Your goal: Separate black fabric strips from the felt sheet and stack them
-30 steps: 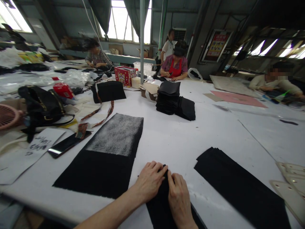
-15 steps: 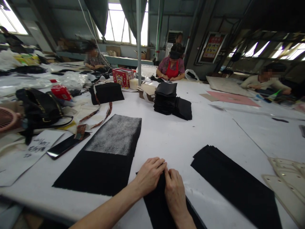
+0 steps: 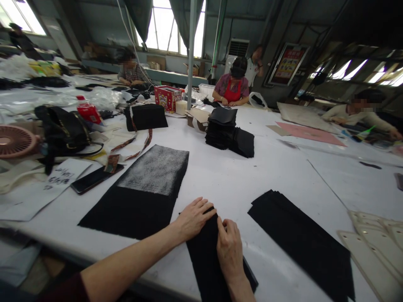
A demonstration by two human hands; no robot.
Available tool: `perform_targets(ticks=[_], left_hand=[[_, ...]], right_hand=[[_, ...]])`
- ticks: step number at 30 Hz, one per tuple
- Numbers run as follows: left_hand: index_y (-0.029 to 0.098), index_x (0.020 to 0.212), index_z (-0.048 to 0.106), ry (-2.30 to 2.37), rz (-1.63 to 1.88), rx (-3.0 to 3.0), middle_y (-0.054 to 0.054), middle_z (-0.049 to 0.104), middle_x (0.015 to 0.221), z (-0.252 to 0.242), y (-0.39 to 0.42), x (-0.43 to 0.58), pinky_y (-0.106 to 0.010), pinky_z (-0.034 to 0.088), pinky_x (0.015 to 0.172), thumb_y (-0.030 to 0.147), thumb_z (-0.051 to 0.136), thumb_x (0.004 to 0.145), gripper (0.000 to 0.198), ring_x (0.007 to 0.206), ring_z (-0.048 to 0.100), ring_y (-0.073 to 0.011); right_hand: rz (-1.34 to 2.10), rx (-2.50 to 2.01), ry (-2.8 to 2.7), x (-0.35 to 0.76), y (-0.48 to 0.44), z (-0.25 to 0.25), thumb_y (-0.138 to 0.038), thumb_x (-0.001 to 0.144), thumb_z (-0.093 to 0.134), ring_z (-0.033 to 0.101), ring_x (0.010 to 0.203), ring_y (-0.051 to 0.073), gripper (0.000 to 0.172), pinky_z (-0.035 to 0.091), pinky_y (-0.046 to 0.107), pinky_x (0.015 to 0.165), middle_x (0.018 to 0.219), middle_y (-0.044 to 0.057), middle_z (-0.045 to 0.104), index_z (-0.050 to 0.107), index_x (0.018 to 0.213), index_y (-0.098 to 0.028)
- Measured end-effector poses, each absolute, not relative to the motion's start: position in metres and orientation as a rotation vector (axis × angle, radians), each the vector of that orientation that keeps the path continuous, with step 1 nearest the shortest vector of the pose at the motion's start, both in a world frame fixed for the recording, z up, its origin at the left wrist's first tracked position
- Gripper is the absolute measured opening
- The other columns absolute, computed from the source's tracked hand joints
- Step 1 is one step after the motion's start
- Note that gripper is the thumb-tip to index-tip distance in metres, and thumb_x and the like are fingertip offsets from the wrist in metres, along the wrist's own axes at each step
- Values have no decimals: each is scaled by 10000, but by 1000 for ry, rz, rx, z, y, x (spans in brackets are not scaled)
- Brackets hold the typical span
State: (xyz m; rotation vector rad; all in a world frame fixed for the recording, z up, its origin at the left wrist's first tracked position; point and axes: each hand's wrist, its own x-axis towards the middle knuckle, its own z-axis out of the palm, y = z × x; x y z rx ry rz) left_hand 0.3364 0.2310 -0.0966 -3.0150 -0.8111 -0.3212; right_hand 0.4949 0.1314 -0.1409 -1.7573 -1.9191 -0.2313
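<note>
A narrow strip of black fabric [image 3: 204, 262], apparently folded lengthwise, lies in front of me at the table's near side. My left hand [image 3: 195, 217] rests flat across its far end with the fingers stretched out. At the strip's right edge, my right hand [image 3: 230, 247] has its thumb and bent fingers closed on the fabric, just below the left fingertips. To the left is a stack of black fabric pieces [image 3: 126, 212], its upper half covered by a whitish-grey patch. Another stack of long black pieces [image 3: 299, 237] lies to the right, slightly fanned at its far end.
Farther back stand piles of black pieces [image 3: 220, 128] and a red box [image 3: 166, 99]. At left are a phone [image 3: 96, 179], a written paper [image 3: 47, 188], a black bag [image 3: 63, 130] and a pink fan [image 3: 15, 140]. Beige panels [image 3: 368, 247] lie at right. Co-workers sit across the table.
My right hand has slid slightly toward me along the strip's edge, and its fingertips have parted from the left hand's. The left hand has flattened more. The whole view has shifted a little.
</note>
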Motion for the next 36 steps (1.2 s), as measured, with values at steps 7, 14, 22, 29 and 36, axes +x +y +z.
perform_targets(ticks=[7,14,22,29,36], left_hand=[[188,1329,467,-724,-236,-2967,-47,527,1312,-89,254,342,-385,157,1154,183,486,907,422,1276,390,-230],[188,1369,415,-649,-167,-2965,-84,514,1312,-89,260,345,-389,194,1138,169,534,846,536,1245,426,-233],[143,1328,459,-596,-146,-2970,-107,537,1271,-87,252,353,-387,220,1130,147,491,865,464,1256,413,-240],[190,1409,367,-624,-79,-3005,-90,533,1286,-88,248,351,-380,257,1102,126,519,829,603,1218,454,-231],[144,1350,437,-551,-100,-2979,-112,530,1277,-87,244,358,-382,255,1109,131,497,854,500,1246,422,-237]], right_hand=[[-259,-1833,-1912,494,153,-132,-28,909,385,494,875,224,352,442,360,781,936,99,526,549,1211,-107],[-258,-1844,-1897,497,156,-131,-38,906,394,494,876,219,344,428,352,787,939,86,530,554,1196,-130],[-255,-1822,-1879,507,134,-137,-20,889,379,495,884,226,386,427,358,759,943,91,536,537,1221,-138],[-250,-1826,-1844,512,122,-136,-32,895,382,491,889,227,387,419,353,756,938,85,531,536,1226,-161],[-250,-1873,-1876,515,112,-134,-23,889,403,482,893,230,384,413,356,766,934,89,523,540,1233,-126]])
